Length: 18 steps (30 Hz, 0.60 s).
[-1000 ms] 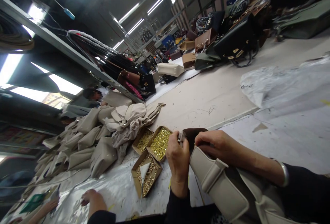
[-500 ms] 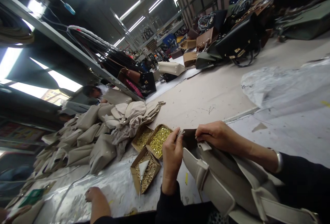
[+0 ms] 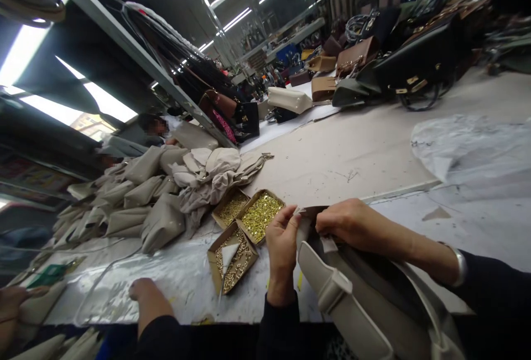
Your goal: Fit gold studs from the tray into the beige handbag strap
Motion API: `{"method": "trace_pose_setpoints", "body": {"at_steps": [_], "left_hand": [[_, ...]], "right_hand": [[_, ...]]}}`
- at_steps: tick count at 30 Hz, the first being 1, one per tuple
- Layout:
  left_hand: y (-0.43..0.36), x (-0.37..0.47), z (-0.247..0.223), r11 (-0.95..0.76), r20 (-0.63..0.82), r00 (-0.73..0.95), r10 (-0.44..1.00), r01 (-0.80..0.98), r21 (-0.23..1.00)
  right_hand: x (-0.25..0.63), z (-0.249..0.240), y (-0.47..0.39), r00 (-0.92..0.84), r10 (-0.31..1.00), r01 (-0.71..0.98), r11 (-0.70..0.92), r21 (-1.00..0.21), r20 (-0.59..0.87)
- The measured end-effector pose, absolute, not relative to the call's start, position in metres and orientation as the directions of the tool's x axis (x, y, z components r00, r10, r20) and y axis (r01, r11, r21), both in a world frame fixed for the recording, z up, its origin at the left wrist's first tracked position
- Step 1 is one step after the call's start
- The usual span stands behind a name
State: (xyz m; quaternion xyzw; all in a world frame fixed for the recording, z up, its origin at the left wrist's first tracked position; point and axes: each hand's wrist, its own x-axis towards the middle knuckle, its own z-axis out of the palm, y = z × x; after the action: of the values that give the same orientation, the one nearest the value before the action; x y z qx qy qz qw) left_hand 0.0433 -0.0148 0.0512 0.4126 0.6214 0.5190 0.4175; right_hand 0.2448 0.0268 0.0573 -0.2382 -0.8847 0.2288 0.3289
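Note:
A light grey-beige bag (image 3: 352, 299) with a strap and buckle hangs at the lower right, its opening towards the table. My left hand (image 3: 284, 244) pinches a small pale tab at the near left edge of the bag's opening. Closed on the bag's upper edge is my right hand (image 3: 352, 222), with a pale flap showing just under the fingers. A silver bracelet is on the right wrist. The bag's dark inside shows between both hands.
Cardboard trays of gold metal pieces (image 3: 261, 215) stand left of my hands, one holding a white-topped tool (image 3: 228, 255). Beige bags (image 3: 164, 222) are heaped further left. Another person's hand (image 3: 145, 293) is at lower left. Dark bags (image 3: 415, 67) and plastic sheeting (image 3: 468, 144) lie right.
The view has shifted, and the trays and heap appear slightly higher. Both hands keep their hold on the bag, whose strap has swung a little lower. The other person's hand has moved slightly left.

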Motion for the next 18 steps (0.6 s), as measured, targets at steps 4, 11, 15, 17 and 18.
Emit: {"method": "trace_pose_setpoints", "body": {"at_steps": [4,11,15,17,18], "left_hand": [[-0.011,0.047,0.048,0.166,-0.186,-0.254,0.949,-0.098,0.981],[-0.009,0.048,0.048,0.159,-0.168,-0.222,0.961,-0.056,0.986],[-0.010,0.051,0.047,0.132,-0.126,-0.255,0.959,0.006,0.991],[-0.010,0.052,0.047,0.122,-0.110,-0.254,0.961,0.033,0.992],[-0.011,0.052,0.048,0.121,-0.106,-0.249,0.963,0.047,0.992]], "right_hand": [[0.252,0.057,0.028,-0.646,0.631,0.269,0.715,-0.646,0.429],[0.252,0.049,0.026,-0.567,0.670,0.284,0.705,-0.650,0.479],[0.250,0.041,0.023,-0.533,0.630,0.307,0.766,-0.564,0.565],[0.248,0.038,0.022,-0.532,0.599,0.330,0.798,-0.505,0.599],[0.247,0.037,0.021,-0.532,0.586,0.342,0.809,-0.478,0.611]]}}
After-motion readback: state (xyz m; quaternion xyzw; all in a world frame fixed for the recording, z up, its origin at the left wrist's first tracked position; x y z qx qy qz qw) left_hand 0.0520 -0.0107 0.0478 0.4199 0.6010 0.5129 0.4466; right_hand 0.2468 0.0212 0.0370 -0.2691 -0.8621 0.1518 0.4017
